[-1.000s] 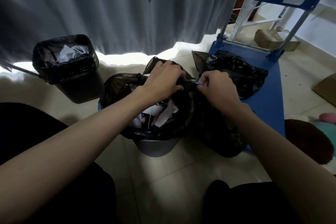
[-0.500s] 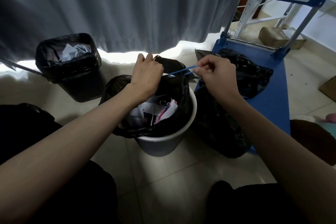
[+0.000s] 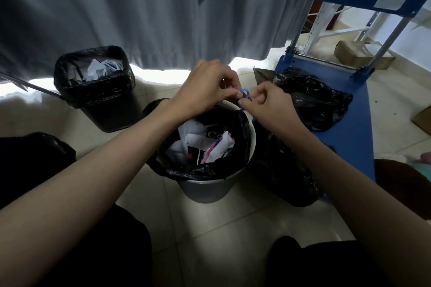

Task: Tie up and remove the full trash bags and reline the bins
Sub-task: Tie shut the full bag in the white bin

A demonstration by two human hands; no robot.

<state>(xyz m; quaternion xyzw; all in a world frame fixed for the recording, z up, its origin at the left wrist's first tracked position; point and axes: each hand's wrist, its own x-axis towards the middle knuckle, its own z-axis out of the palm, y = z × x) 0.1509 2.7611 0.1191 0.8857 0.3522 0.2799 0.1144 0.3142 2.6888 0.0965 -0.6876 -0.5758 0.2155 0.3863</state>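
Observation:
A round grey bin (image 3: 205,191) stands on the floor in front of me, lined with a black trash bag (image 3: 242,128) full of crumpled paper. A thin blue drawstring (image 3: 245,91) comes out of the bag's far rim. My left hand (image 3: 205,91) and my right hand (image 3: 268,105) meet above that rim, and both pinch the drawstring between fingertips. A second, square black bin (image 3: 112,109) with its own black liner and white paper stands to the left.
A blue hand trolley (image 3: 349,123) stands at the right with a filled black bag (image 3: 317,100) on its deck. Another black bag (image 3: 286,175) lies on the floor beside the grey bin. A grey curtain (image 3: 116,7) hangs behind. Cardboard boxes lie at the far right.
My hands were apart with the blue drawstring stretched between them; now they have come together over the bag's far rim, both pinching the string.

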